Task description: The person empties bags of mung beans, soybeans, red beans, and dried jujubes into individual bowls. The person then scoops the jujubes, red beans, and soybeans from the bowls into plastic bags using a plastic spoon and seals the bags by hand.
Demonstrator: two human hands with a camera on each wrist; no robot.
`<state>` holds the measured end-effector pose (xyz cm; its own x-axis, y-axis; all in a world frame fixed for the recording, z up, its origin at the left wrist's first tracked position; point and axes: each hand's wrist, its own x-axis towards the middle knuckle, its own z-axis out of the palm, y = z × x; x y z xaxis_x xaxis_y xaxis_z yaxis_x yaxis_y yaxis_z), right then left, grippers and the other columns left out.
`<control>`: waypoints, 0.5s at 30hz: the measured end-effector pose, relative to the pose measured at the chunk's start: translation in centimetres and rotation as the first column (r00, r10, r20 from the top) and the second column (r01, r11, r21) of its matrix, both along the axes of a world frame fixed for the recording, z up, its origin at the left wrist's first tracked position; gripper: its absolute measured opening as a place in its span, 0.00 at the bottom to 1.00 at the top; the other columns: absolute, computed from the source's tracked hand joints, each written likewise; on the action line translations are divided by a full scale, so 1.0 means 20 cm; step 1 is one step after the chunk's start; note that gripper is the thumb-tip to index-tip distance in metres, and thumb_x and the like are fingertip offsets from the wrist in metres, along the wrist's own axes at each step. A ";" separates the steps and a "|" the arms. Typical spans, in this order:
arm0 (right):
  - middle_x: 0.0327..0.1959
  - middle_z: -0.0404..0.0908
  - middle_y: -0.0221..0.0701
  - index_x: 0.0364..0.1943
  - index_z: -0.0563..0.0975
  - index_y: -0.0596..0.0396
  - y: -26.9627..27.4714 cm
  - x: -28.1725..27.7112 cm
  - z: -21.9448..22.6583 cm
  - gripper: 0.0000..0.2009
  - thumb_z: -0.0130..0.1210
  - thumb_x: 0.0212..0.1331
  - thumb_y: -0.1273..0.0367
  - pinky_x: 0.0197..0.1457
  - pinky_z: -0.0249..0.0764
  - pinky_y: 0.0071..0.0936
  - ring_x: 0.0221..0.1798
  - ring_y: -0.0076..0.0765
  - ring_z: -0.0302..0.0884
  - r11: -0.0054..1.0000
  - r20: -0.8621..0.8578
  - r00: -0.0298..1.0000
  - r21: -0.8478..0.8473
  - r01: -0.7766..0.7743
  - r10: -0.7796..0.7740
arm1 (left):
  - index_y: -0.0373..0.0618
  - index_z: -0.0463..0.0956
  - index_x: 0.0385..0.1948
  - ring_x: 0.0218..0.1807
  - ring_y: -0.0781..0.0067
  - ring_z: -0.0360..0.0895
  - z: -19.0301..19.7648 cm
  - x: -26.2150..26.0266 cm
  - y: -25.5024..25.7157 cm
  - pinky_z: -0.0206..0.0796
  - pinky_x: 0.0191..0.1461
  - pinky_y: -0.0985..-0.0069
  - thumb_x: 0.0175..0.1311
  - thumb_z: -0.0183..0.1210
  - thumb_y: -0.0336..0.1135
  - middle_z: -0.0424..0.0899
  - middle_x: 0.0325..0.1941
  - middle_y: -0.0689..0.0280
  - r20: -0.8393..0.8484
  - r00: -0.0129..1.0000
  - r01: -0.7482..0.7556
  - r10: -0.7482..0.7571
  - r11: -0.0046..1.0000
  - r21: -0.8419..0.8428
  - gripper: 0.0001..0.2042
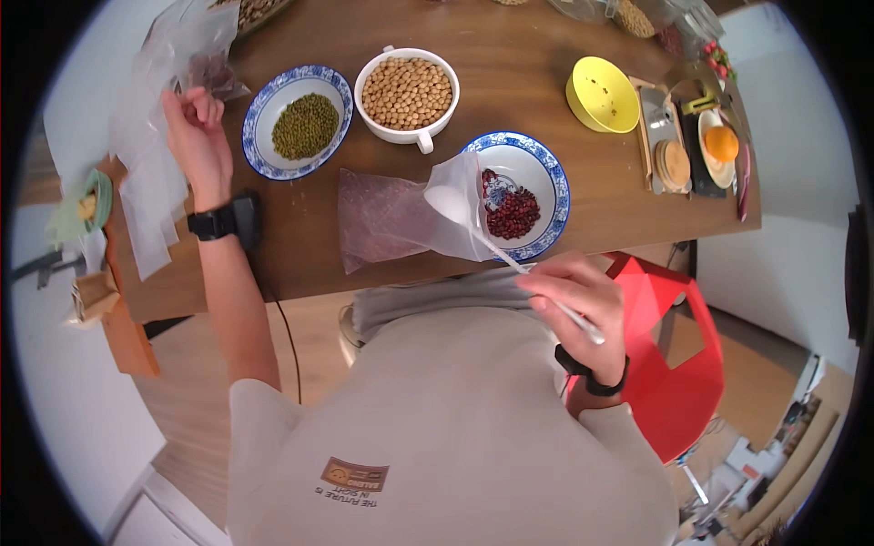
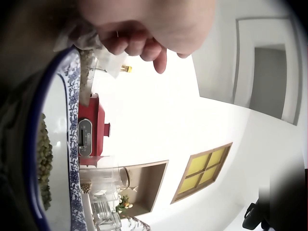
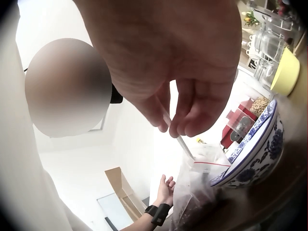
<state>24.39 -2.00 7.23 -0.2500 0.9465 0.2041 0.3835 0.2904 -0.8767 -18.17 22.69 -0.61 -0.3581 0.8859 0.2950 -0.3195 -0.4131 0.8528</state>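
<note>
My right hand [image 1: 578,305] pinches the handle of a white spoon [image 1: 510,259]. The spoon's bowl end is at the mouth of a clear plastic bag [image 1: 387,218], which lies on the table with its opening against a blue-and-white bowl [image 1: 557,200] of dark red beans [image 1: 514,215]. In the right wrist view, thumb and fingers [image 3: 185,108] meet on the handle. My left hand [image 1: 200,141] is raised beside the plate of green beans [image 1: 305,127], near other plastic bags [image 1: 168,118], with loosely curled fingers; no held object shows in the left wrist view [image 2: 149,33].
A white two-handled bowl of chickpeas [image 1: 407,94] stands between the green-bean dish and the red-bean bowl. To the right are a yellow bowl [image 1: 601,96], a wooden-lidded jar [image 1: 672,166] and an orange fruit [image 1: 721,144]. A red chair [image 1: 674,382] stands by the table's front edge.
</note>
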 end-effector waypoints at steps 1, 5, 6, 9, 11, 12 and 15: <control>0.38 0.86 0.36 0.46 0.87 0.58 0.00 0.01 0.01 0.10 0.65 0.61 0.77 0.41 0.76 0.31 0.39 0.38 0.82 1.000 0.029 1.000 -0.003 -0.010 0.010 | 0.36 0.77 0.34 0.27 0.78 0.55 -0.01 -0.01 0.01 0.52 0.35 0.75 0.85 0.45 0.48 0.61 0.21 0.72 0.026 1.000 0.001 0.000 1.000 -0.015 0.23; 0.39 0.87 0.37 0.45 0.87 0.60 -0.07 0.13 -0.05 0.08 0.63 0.62 0.77 0.40 0.76 0.28 0.38 0.35 0.82 0.993 0.029 0.993 0.011 0.118 -0.118 | 0.37 0.78 0.34 0.28 0.78 0.55 -0.03 -0.03 0.00 0.53 0.36 0.76 0.84 0.46 0.47 0.60 0.22 0.73 0.101 0.994 -0.024 0.028 0.999 -0.036 0.23; 0.39 0.87 0.37 0.45 0.87 0.60 -0.08 0.16 -0.06 0.08 0.63 0.63 0.77 0.39 0.76 0.26 0.38 0.33 0.82 0.973 0.011 0.974 0.048 0.225 -0.226 | 0.38 0.78 0.34 0.28 0.78 0.55 -0.03 -0.03 0.01 0.53 0.37 0.76 0.84 0.46 0.48 0.60 0.22 0.73 0.111 0.993 -0.024 0.028 0.999 -0.035 0.23; 0.39 0.87 0.37 0.45 0.86 0.61 -0.05 0.16 -0.08 0.07 0.61 0.67 0.76 0.41 0.77 0.26 0.39 0.31 0.83 0.939 0.071 0.936 -0.008 0.345 -0.344 | 0.38 0.78 0.34 0.27 0.78 0.55 -0.05 -0.05 0.01 0.53 0.36 0.76 0.84 0.46 0.48 0.60 0.22 0.73 0.110 0.994 -0.014 0.017 0.999 -0.030 0.23; 0.42 0.88 0.37 0.47 0.86 0.61 -0.02 0.16 -0.11 0.08 0.62 0.68 0.76 0.43 0.78 0.26 0.40 0.32 0.85 0.921 0.174 0.910 -0.037 0.389 -0.377 | 0.38 0.78 0.34 0.27 0.79 0.55 -0.04 -0.05 0.01 0.53 0.36 0.76 0.84 0.46 0.48 0.60 0.22 0.73 0.112 0.994 -0.005 0.007 1.000 -0.024 0.23; 0.42 0.88 0.37 0.47 0.86 0.61 0.00 0.15 -0.13 0.08 0.62 0.68 0.76 0.43 0.78 0.26 0.40 0.32 0.85 0.920 0.173 0.909 -0.036 0.390 -0.379 | 0.38 0.78 0.33 0.27 0.79 0.55 -0.05 -0.06 0.02 0.53 0.36 0.76 0.84 0.47 0.48 0.60 0.22 0.73 0.113 0.994 0.008 -0.006 1.000 -0.017 0.23; 0.43 0.88 0.38 0.47 0.87 0.61 0.02 0.13 -0.17 0.08 0.63 0.67 0.76 0.47 0.79 0.26 0.42 0.33 0.86 0.959 0.121 0.957 -0.076 0.274 -0.264 | 0.38 0.78 0.33 0.27 0.78 0.56 -0.06 -0.06 0.02 0.54 0.36 0.76 0.84 0.47 0.49 0.61 0.22 0.73 0.122 0.992 0.016 -0.014 1.000 -0.021 0.23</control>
<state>27.06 -1.51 3.79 0.0002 0.9950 0.0996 0.5308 0.0843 -0.8433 -19.36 23.11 -1.79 -0.3770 0.8971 0.2307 -0.4277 -0.3895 0.8157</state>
